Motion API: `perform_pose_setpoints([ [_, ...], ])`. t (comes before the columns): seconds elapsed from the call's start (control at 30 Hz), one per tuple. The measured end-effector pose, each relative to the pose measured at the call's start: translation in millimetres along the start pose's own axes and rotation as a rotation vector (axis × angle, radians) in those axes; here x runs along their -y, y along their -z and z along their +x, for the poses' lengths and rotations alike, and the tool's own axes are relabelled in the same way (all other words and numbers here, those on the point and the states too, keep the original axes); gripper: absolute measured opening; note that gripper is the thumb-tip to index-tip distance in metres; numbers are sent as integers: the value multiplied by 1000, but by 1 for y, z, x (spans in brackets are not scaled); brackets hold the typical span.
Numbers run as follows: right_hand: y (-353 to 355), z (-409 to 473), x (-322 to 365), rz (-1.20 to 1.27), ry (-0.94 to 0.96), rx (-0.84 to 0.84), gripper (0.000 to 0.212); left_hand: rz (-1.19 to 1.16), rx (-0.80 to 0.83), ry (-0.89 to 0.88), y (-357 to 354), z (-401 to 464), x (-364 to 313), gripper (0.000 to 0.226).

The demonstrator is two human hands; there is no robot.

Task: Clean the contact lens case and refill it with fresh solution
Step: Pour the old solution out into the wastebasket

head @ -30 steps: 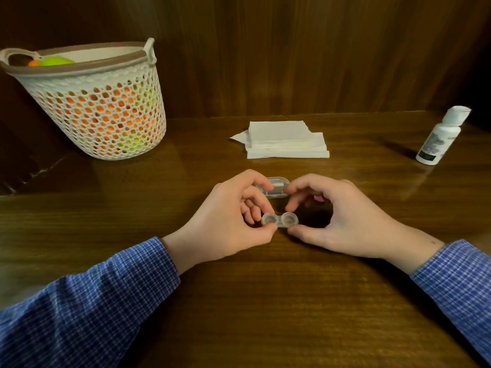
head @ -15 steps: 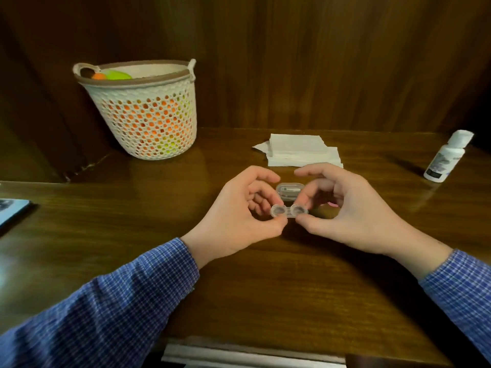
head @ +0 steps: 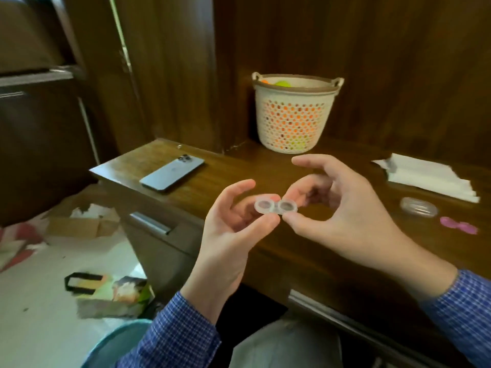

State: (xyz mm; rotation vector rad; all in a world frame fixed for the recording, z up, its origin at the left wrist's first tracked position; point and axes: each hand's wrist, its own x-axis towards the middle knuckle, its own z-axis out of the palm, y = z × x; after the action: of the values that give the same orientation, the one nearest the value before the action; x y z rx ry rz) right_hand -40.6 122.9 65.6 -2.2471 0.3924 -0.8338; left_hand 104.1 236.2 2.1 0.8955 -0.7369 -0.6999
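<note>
Clear lens case (head: 275, 207) held up between both hands, above the front edge of the table (head: 305, 251).

The case is a small translucent piece with two round wells joined side by side, both uncapped and facing up; whether any liquid sits in them cannot be told. The left hand (head: 228, 235) pinches the left well, its grip narrow, thumb tip under the near rim and a fingertip behind. The right hand (head: 345, 208) pinches the right well the same way, thumb at the near rim, index finger raised clear above. The case lies level, spanning the gap between the two grips. On the table to the right rest a clear oval container (head: 418, 207) and, just beside it, a pink double cap piece (head: 458, 225), with folded white tissues (head: 427, 177) behind them.
</note>
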Motion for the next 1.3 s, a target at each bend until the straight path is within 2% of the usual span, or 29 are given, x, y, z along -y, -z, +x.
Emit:
perform_pose_setpoints([
  [0.2,-92,18,37,130,59,101,72,-208,-207,-34,76,-42,-25,66],
  [0.3,-132,22,51,176,86,146,73,-220,-312,-60,109,-59,-35,65],
  [0.47,-193,29,65,224,125,208,72,-176,-384,-111,160,-83,-51,71],
  [0.63,-248,36,62,214,146,306,71,173,-489,-144,215,-107,-65,60],
  [0.8,-286,37,36,201,117,352,54,490,-446,-103,277,-125,-65,67],
  [0.93,-308,34,10,184,80,403,50,934,-339,75,332,-123,-20,67],
  [1.0,-317,32,-2,164,75,435,49,1206,-234,155,354,-116,18,68],
  [1.1,-327,29,-16,141,48,492,50,1485,-66,410,380,-113,77,64],
  [1.2,-331,25,-25,129,32,524,51,1558,-6,633,398,-121,117,42],
  [1.3,-330,25,-31,124,33,534,52,1551,-46,645,406,-121,132,31],
])
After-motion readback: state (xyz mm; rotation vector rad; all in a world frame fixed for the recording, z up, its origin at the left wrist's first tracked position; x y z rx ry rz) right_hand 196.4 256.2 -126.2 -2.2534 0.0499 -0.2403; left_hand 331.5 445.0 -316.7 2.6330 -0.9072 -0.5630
